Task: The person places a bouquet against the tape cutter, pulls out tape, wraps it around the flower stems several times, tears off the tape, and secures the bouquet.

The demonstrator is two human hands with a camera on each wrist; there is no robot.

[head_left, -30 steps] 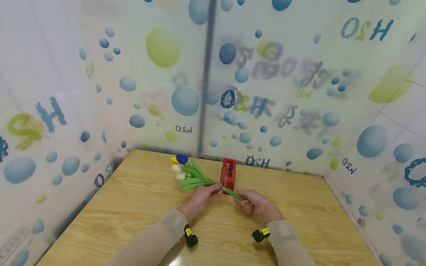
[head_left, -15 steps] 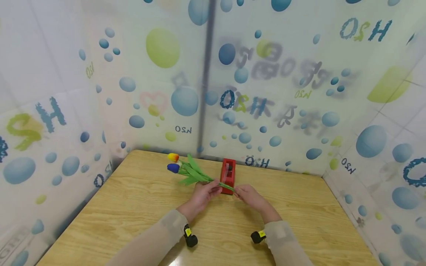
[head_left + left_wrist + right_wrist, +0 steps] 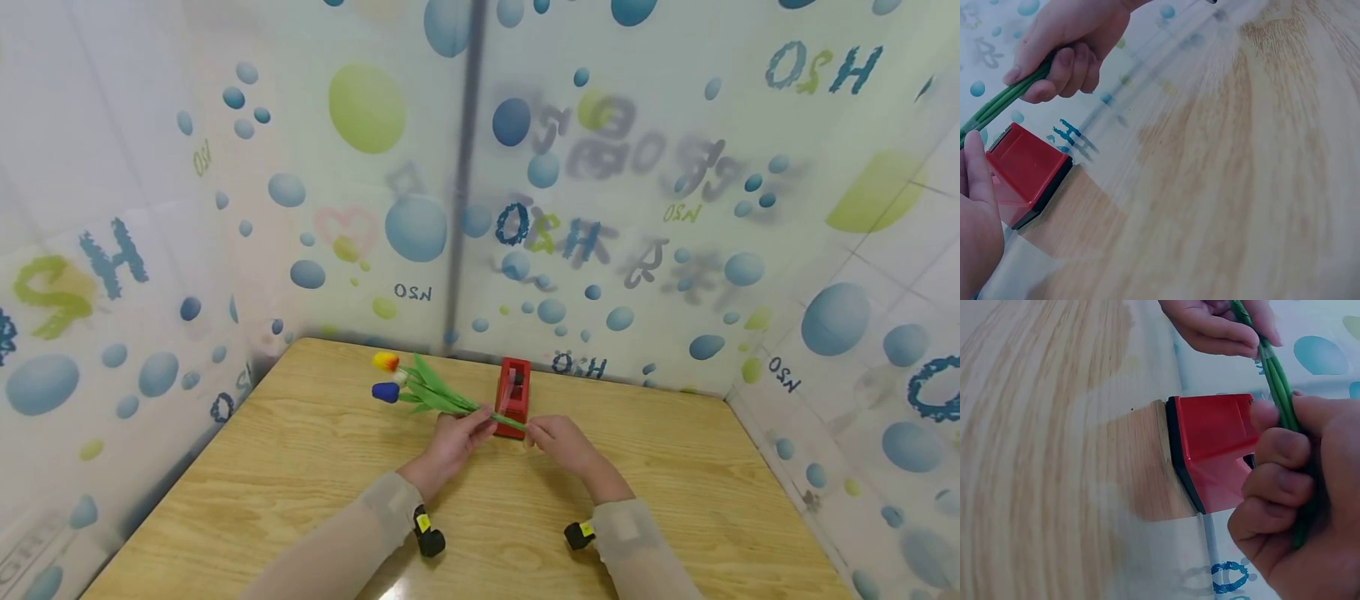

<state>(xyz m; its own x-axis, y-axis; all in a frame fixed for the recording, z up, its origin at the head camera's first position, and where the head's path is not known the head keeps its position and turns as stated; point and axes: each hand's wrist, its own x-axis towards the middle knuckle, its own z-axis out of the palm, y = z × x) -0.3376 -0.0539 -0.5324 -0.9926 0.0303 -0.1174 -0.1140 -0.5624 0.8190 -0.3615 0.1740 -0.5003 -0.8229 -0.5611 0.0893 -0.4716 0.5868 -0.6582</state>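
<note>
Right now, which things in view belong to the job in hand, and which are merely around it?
Part of the job:
Tulips
Left hand, holding them
Right hand, gripping them lower down
Red tape dispenser, probably, being right by the flowers

Just around it:
Wood-grain table
Bubble-print wall covering
Black wrist cameras, worn, not handled

Around the stems (image 3: 512,422), the tabletop (image 3: 652,425) offers passage at two and six o'clock; the red tape dispenser (image 3: 517,405) obstructs twelve, the blossoms (image 3: 386,392) ten.
</note>
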